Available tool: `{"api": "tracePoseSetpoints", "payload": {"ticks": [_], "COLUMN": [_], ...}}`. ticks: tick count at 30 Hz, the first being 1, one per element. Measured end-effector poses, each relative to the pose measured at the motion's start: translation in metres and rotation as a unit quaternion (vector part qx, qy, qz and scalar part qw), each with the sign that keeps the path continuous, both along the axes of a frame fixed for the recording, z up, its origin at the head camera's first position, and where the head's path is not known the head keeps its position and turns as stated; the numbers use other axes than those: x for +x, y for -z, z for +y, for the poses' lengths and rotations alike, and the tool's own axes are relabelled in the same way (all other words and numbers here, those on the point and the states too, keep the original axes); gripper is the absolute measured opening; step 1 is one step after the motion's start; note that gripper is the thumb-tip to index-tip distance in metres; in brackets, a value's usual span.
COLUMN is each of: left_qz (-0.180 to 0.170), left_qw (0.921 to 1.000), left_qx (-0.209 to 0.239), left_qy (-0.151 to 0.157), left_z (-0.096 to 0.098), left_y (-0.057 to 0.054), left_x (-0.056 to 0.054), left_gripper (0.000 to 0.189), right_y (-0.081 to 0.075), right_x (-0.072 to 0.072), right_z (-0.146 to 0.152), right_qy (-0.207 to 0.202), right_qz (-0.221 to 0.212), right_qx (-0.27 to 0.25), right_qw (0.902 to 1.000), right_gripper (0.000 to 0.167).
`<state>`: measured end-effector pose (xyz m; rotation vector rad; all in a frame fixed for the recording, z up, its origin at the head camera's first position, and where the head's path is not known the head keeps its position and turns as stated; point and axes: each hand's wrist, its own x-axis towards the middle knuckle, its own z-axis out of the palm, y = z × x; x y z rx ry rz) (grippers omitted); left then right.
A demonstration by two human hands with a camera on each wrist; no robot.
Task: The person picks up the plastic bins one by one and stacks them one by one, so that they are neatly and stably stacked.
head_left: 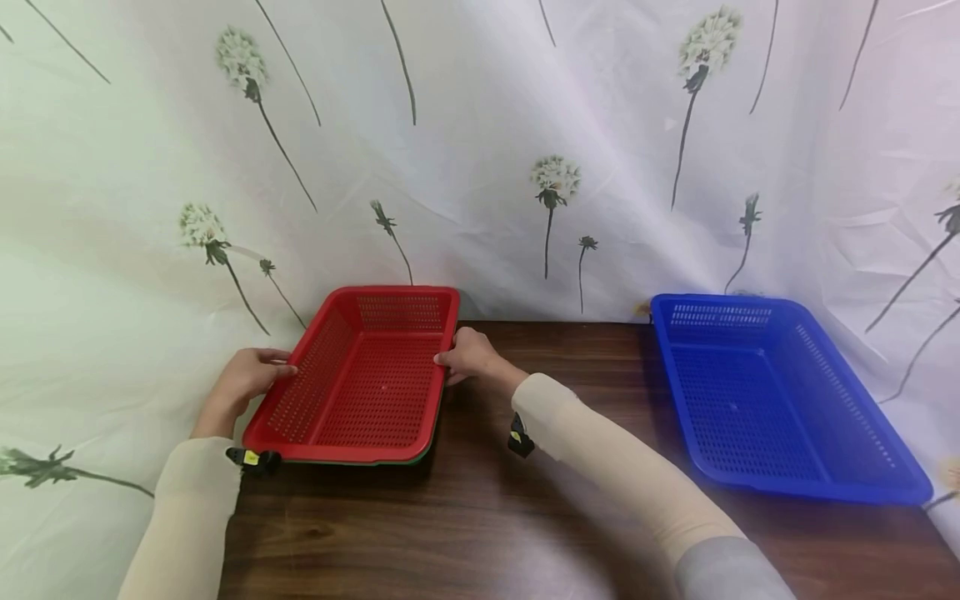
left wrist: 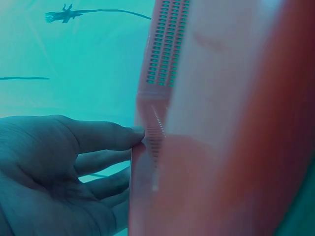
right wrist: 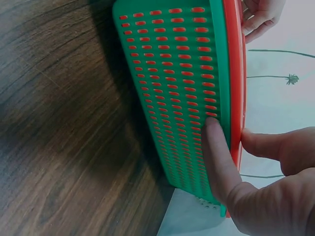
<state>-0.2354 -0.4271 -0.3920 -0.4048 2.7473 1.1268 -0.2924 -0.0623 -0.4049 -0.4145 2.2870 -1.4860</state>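
A red plastic basket (head_left: 382,367) sits nested in a green basket (right wrist: 219,54), whose slotted side shows in the right wrist view. My left hand (head_left: 249,379) grips the red basket's left rim, thumb on top and fingers down the outside. On the opposite side, my right hand (head_left: 472,354) pinches the stacked rims. In the right wrist view its thumb (right wrist: 261,144) lies against the red rim while a finger (right wrist: 219,160) presses on the green wall. No contents show inside the red basket.
A blue basket (head_left: 738,400) stands on the right of the dark wooden table (head_left: 480,517). Behind and to the left hangs a white cloth (head_left: 480,208) printed with dandelions, close to the red basket's far edge.
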Motion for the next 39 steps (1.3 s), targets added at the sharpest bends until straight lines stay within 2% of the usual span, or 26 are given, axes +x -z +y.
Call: {"api": "tracePoseSetpoints", "payload": {"ticks": [8,15,22,27,33,39], "left_qz": [0.008,0.008,0.008,0.013,0.013,0.016], "left_qw": [1.0,0.9998,0.9992,0.9985,0.9984,0.9972], "left_qx": [0.001,0.012,0.024,0.024,0.018,0.043], "left_qy": [0.003,0.011,0.031,0.047,0.051,0.059], "left_z": [-0.001,0.002,0.013,0.022,0.035,0.048], "left_y": [0.002,0.002,0.0,-0.001,-0.001,-0.002], "left_x": [0.0,0.003,0.003,0.003,0.002,0.002], "left_gripper": [0.052,0.054,0.054,0.053,0.052,0.052], "right_y": [0.0,-0.001,-0.001,-0.002,-0.001,-0.003], "right_x": [0.002,0.0,-0.002,-0.004,-0.006,-0.007], "right_z": [0.0,0.008,0.02,0.03,0.043,0.06], "right_qy": [0.001,-0.02,-0.018,-0.017,-0.018,-0.028], "right_qz": [-0.017,-0.021,-0.021,-0.021,-0.032,-0.036], "right_qx": [-0.019,-0.026,-0.014,0.002,0.01,0.014], "right_qw": [0.9997,0.9992,0.9995,0.9996,0.9993,0.9989], "right_gripper": [0.03,0.032,0.036,0.032,0.036,0.028]}}
